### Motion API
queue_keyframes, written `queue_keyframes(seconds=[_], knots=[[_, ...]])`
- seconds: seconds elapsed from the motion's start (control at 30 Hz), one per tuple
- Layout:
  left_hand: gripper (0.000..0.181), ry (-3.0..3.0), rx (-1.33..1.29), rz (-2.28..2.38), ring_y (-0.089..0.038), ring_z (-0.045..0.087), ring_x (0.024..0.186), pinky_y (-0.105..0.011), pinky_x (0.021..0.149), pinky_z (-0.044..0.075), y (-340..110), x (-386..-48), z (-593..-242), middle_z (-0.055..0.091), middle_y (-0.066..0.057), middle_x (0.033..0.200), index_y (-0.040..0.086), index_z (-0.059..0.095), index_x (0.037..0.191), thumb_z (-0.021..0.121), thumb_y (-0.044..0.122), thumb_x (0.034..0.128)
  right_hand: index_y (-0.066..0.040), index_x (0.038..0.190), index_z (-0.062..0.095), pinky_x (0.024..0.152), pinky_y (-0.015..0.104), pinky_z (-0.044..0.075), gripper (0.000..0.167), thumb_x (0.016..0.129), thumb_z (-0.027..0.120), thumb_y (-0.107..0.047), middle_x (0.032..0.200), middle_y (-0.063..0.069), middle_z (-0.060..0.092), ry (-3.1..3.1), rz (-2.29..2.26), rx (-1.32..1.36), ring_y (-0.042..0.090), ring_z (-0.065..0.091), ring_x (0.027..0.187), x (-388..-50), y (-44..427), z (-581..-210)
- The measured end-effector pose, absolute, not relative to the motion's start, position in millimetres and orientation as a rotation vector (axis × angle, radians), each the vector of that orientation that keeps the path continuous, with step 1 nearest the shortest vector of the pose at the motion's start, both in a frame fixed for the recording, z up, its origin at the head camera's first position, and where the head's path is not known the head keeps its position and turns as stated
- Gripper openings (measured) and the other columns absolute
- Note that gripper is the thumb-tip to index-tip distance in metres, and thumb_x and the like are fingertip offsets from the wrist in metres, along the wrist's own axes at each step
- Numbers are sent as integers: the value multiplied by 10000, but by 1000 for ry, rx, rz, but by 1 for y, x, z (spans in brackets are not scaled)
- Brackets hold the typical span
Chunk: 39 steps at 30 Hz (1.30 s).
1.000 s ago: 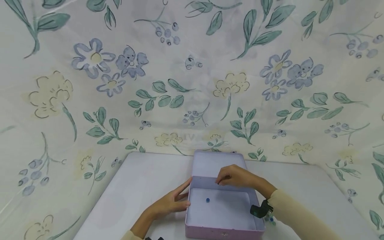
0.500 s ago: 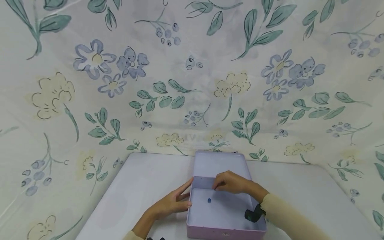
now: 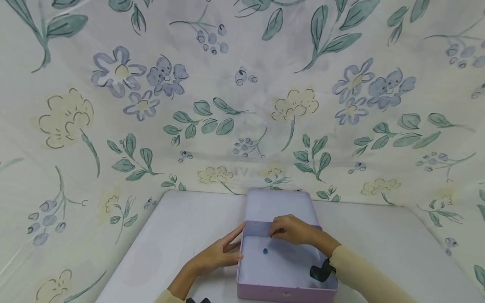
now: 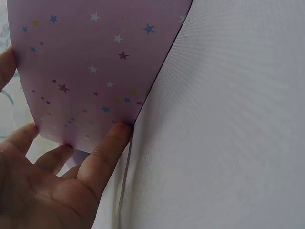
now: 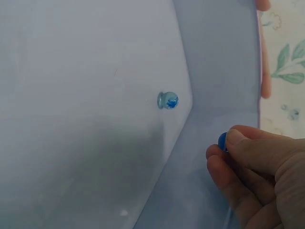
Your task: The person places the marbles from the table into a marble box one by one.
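An open lilac box [image 3: 286, 293] with small stars on its outside [image 4: 90, 71] stands on the white table. Inside, a clear-and-blue marble [image 5: 170, 100] lies on the floor near a corner; it shows as a small blue dot in the head view. My right hand [image 3: 291, 229] is over the back of the box, pinching a solid blue marble [image 5: 222, 141] between thumb and fingertips. Against the left wall of the box, my left hand [image 3: 214, 255] rests with spread, fairly straight fingers touching the outside.
The raised lid [image 3: 279, 205] leans back behind the box, near the floral cloth backdrop [image 3: 212, 139]. White table surface [image 3: 363, 235] extends on both sides. A dark wrist camera [image 3: 322, 271] on the right arm hangs over the box's right wall.
My right hand has dropped slightly and shifted left over the box, still pinching the marble. Small blue and green marbles beside the box's right side are no longer visible. My left hand stays put.
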<state>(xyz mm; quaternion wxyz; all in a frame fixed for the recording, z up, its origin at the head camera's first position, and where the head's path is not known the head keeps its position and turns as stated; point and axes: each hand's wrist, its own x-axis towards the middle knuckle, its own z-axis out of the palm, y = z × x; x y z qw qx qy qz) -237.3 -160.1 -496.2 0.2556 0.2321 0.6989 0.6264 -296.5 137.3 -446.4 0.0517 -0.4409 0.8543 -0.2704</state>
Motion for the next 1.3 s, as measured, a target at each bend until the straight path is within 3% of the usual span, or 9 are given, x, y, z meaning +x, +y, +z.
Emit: queue_keyframes(seconds=[1.3], knots=[[832, 1931, 685, 1684, -517, 117, 1505, -523, 1033, 511, -158, -234, -495, -48, -50, 1699, 348, 65, 1614, 616, 248, 999, -115, 935, 797, 752, 127, 545, 114, 865, 747, -39, 905, -24, 751, 2561, -658, -1276, -53, 599, 807, -292, 135, -472]])
